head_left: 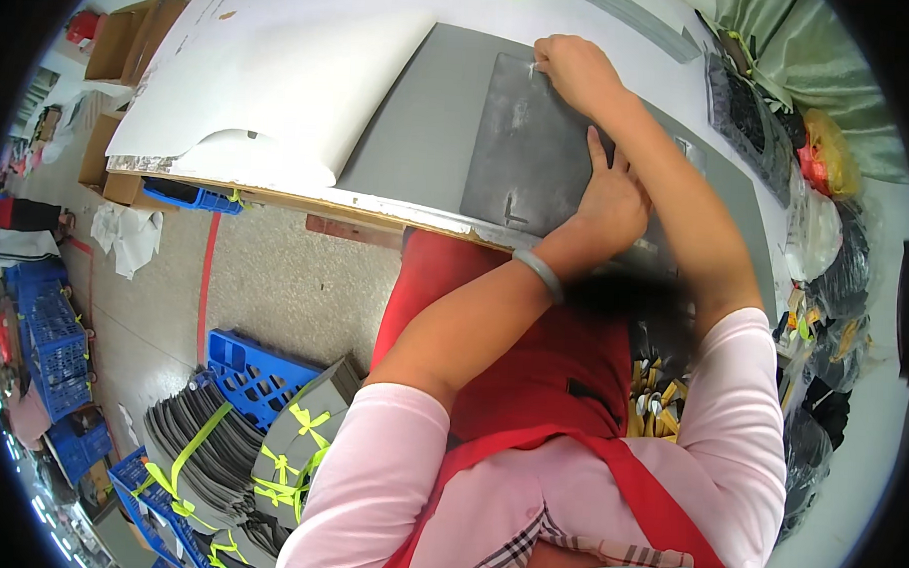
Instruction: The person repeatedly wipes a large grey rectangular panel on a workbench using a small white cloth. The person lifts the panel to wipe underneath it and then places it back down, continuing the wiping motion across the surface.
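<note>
A dark, smudged flat panel lies over a larger grey sheet on the table. Pale marks show on it, one of them L-shaped near its front edge. My left hand, with a light bangle on the wrist, rests on the panel's right part with its visible fingers stretched out. Farther off, at the panel's far edge, my right hand is closed in a pinch beside a small whitish mark. What its fingertips hold, if anything, is hidden. My right forearm covers part of the grey sheet.
A large white sheet with a curled edge covers the table's left side. Bagged items crowd the right. Below left, bundled grey pieces tied with yellow-green strips stand by a blue crate. Cardboard boxes sit beyond the table.
</note>
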A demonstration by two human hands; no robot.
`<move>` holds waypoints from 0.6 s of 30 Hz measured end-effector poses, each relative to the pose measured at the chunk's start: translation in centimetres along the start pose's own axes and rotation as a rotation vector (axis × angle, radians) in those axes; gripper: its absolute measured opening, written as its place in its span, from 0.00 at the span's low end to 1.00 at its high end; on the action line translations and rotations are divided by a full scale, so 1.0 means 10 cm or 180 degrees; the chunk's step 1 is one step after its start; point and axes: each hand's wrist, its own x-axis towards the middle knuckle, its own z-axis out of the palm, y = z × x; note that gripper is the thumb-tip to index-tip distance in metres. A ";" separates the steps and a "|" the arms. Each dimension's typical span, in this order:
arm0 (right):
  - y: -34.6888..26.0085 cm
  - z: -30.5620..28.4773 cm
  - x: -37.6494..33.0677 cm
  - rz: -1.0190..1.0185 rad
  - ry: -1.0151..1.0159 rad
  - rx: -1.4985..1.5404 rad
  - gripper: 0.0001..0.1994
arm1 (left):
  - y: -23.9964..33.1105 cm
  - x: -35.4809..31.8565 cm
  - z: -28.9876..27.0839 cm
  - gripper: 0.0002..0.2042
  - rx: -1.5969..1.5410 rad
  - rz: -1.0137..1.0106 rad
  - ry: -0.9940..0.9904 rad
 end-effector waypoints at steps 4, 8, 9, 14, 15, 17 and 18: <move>0.04 -0.09 -0.06 0.1160 -0.0245 0.1696 0.08 | 0.04 0.04 -0.04 0.29 0.0312 -0.0197 -0.0365; 0.01 -0.01 -0.07 0.1695 -0.0171 0.2788 0.08 | 0.04 0.04 -0.05 0.29 0.0162 -0.0172 -0.0356; -0.02 0.01 -0.05 0.1725 -0.0225 0.2770 0.09 | 0.02 0.03 -0.04 0.29 0.0049 -0.0154 -0.0282; -0.10 -0.11 -0.03 0.1671 -0.0552 0.2503 0.07 | 0.01 0.02 0.03 0.30 0.0023 -0.0117 0.0073; -0.11 -0.17 -0.06 0.1695 -0.0646 0.2628 0.07 | 0.02 0.02 0.05 0.30 0.0046 -0.0134 0.0205; -0.20 -0.23 -0.30 0.1709 -0.0676 0.3012 0.07 | 0.06 0.02 0.02 0.29 0.0018 -0.0065 -0.0029; -0.30 -0.31 -0.45 0.1703 -0.0699 0.3197 0.07 | 0.07 0.03 0.00 0.29 0.0005 -0.0042 -0.0133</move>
